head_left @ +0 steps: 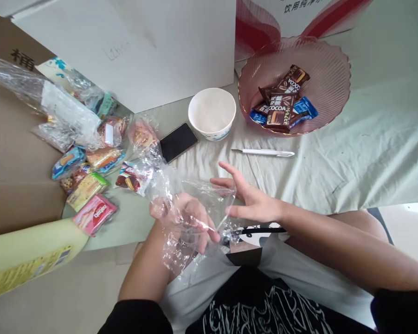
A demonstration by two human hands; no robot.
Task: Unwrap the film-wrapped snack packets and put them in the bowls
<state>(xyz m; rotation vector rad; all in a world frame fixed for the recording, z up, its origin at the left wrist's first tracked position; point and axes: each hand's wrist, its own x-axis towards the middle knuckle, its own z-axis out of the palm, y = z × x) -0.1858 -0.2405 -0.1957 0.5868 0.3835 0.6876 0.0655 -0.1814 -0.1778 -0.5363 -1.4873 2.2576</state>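
A crinkled clear plastic bag (209, 199) lies over my left hand (189, 215), whose loosely curled fingers show through the film and hold it. Whether the hand is inside the bag or under it, I cannot tell. My right hand (252, 199) is at the bag's right edge with fingers spread; its thumb seems to touch the film. Beyond my hands stand a white paper bowl (212, 111) and a pink ribbed glass bowl (330, 88) holding brown cocoa packets (280, 111) and blue packets (304, 109). A white pen-like tool (267, 152) lies in front of them.
Wrapped snacks (86, 190) and more clear plastic are heaped at the left, beside a brown carton (17, 139) and a pale yellow bottle (38, 250). A black phone (179, 141) lies near the paper bowl. White boxes (142, 51) stand along the back.
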